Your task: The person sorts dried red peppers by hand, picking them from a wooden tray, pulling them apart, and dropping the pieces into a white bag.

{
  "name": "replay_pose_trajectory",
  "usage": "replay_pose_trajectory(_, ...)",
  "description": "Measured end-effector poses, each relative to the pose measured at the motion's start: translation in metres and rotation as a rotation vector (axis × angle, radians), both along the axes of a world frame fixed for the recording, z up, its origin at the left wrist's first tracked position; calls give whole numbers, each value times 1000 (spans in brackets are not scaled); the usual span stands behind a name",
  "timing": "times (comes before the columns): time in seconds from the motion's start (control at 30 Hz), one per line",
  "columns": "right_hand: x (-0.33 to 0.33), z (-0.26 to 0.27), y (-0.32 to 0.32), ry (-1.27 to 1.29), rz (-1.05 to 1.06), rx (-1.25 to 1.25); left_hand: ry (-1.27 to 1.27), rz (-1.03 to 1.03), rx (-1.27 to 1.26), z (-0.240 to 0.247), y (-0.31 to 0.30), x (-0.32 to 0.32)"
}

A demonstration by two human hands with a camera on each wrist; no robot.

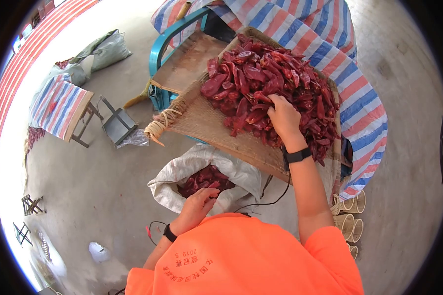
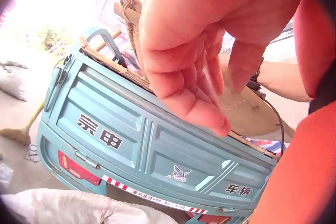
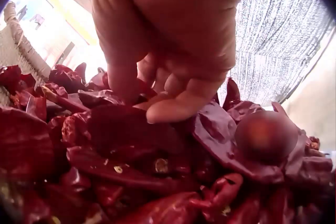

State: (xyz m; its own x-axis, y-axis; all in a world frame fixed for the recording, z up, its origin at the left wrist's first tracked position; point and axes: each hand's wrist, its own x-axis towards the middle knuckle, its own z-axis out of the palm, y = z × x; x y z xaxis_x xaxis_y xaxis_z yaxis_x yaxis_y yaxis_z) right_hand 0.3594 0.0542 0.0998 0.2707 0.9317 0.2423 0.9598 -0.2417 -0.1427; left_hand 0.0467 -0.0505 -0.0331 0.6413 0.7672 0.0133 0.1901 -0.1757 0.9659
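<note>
My right hand point(image 1: 284, 118) reaches into a heap of dried red chili peppers point(image 1: 258, 73) on a woven tray basket point(image 1: 202, 120). In the right wrist view its thumb and fingers pinch at a dark red chili pepper point(image 3: 123, 129) on top of the heap. Lower down, my left hand point(image 1: 197, 205) hovers by the near rim of a white woven sack point(image 1: 167, 172), which holds more dried chilies point(image 1: 209, 178). The left wrist view shows that hand's fingers point(image 2: 178, 82) loosely bent, with nothing between them.
Under the basket stands a blue-green cargo vehicle with a tailgate point(image 2: 131, 124). Striped tarpaulin point(image 1: 364, 103) hangs along the basket's right. Small woven baskets point(image 1: 347, 226) lie at the lower right. A low stool point(image 1: 118, 125) and filled sacks point(image 1: 110, 51) occupy the left floor.
</note>
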Motion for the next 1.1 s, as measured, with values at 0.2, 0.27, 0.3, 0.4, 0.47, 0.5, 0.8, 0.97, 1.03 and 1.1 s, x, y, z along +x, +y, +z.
replay_pose_trajectory(0.2, -1, 5, -17, 659, -4, 325, -87, 42, -73, 3, 9, -4)
replay_pose_trajectory(0.27, -6, 7, -27, 1002, 23, 407, -124, 45, -126, 10, 16, -2)
replay_pose_trajectory(0.3, -6, 6, -32, 1199, 37, 438, -142, 37, -141, 15, 19, 0)
replay_pose_trajectory(0.4, -10, 0, -49, 1779, 108, 463, -208, 16, -184, 36, 31, 9)
replay_pose_trajectory(0.47, -21, -3, -62, 2088, 130, 414, -266, 3, -212, 55, 39, 22)
replay_pose_trajectory(0.5, -32, 0, -69, 2205, 124, 370, -335, 42, -246, 66, 41, 29)
replay_pose_trajectory(0.8, -70, -6, -109, 2277, 285, 2, -782, 129, -633, 96, 52, 61)
replay_pose_trajectory(0.97, -78, 1, -112, 2192, 195, 215, -949, 110, -892, 78, 51, 57)
replay_pose_trajectory(1.03, -85, -7, -112, 2170, 137, 186, -962, 98, -937, 76, 49, 55)
replay_pose_trajectory(1.1, -88, -25, -112, 2259, 100, 139, -994, 64, -1001, 76, 49, 55)
